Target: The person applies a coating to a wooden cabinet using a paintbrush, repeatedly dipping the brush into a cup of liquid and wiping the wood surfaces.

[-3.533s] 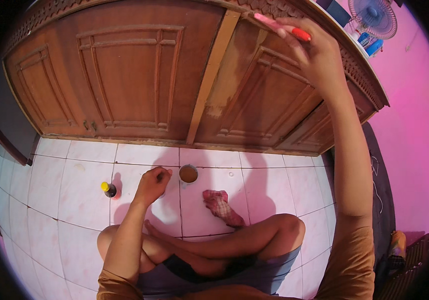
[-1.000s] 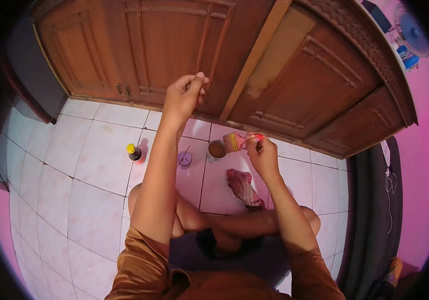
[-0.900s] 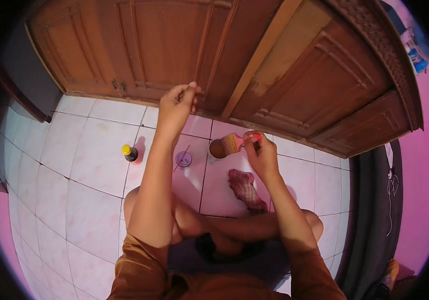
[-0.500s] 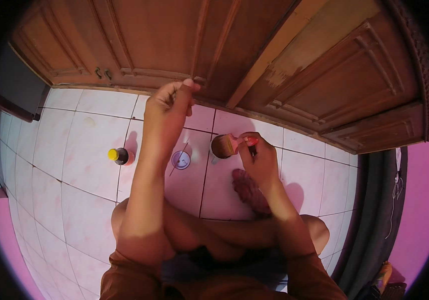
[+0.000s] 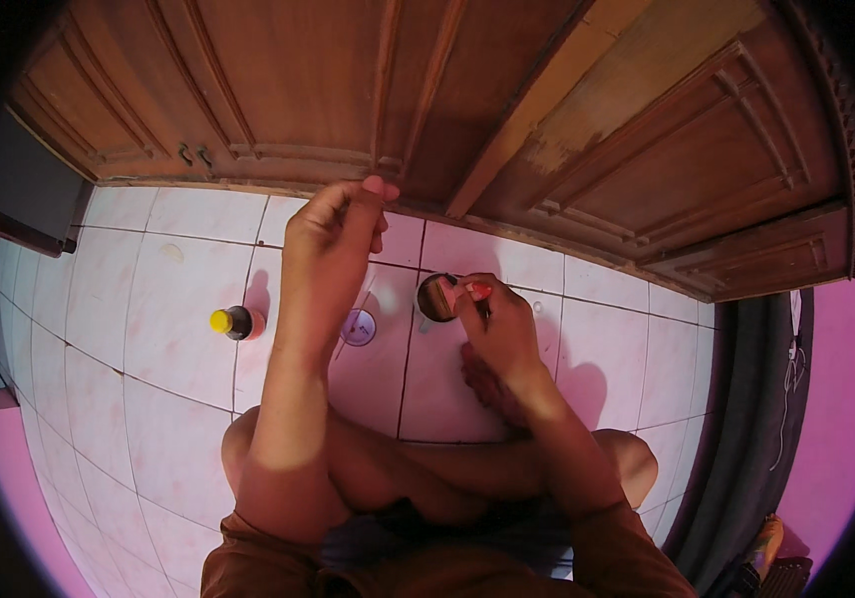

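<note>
I sit cross-legged on a white tiled floor in front of brown wooden doors [image 5: 368,90]. My right hand [image 5: 497,329] grips a thin red-handled brush [image 5: 475,290], its tip at a small round dark container [image 5: 434,297] on the floor. My left hand [image 5: 333,224] is raised near the bottom edge of the doors with fingers pinched together; I see nothing between them. A small round lid [image 5: 358,325] lies on the tile below my left hand. My foot [image 5: 487,384] rests under my right wrist.
A small dark bottle with a yellow cap [image 5: 233,322] lies on the tiles to the left. A dark door frame or mat [image 5: 756,399] runs down the right side, with a pink wall [image 5: 846,399] beyond it.
My right hand came down from high on the door and brought the brush to the container on the floor. My left hand rose from the floor toward the doors. The view tilted down.
</note>
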Tool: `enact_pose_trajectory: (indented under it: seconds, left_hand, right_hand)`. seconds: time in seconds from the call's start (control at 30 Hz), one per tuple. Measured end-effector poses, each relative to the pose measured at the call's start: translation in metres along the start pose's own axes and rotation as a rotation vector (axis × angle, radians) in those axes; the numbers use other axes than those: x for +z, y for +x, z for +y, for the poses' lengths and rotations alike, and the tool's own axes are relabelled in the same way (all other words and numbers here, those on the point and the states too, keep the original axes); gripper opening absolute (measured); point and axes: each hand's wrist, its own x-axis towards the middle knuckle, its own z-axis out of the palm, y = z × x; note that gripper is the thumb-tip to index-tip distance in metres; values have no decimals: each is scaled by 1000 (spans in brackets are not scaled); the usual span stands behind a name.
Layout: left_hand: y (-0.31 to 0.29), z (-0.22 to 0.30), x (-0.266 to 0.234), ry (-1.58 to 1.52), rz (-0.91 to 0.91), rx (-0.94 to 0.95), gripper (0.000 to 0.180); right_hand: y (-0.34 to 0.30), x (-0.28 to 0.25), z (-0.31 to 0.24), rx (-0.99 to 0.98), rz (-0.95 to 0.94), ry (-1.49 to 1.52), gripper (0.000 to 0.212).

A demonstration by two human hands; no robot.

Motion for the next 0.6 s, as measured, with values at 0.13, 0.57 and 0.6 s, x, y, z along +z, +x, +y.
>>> enact_pose_trajectory:
  seconds: [0.13,0.57,0.6]
  left_hand:
    - [-1,1,0,16,-4,23,30]
    - [2,-4,-13,11,33,18,34]
    - [3,-4,-13,19,40,18,32]
  right_hand:
    - [-3,0,2,-16,15,-21,28]
    - [0,-14,-2,2,-9,24,20]
    - [0,-16,-4,12,2,35,18]
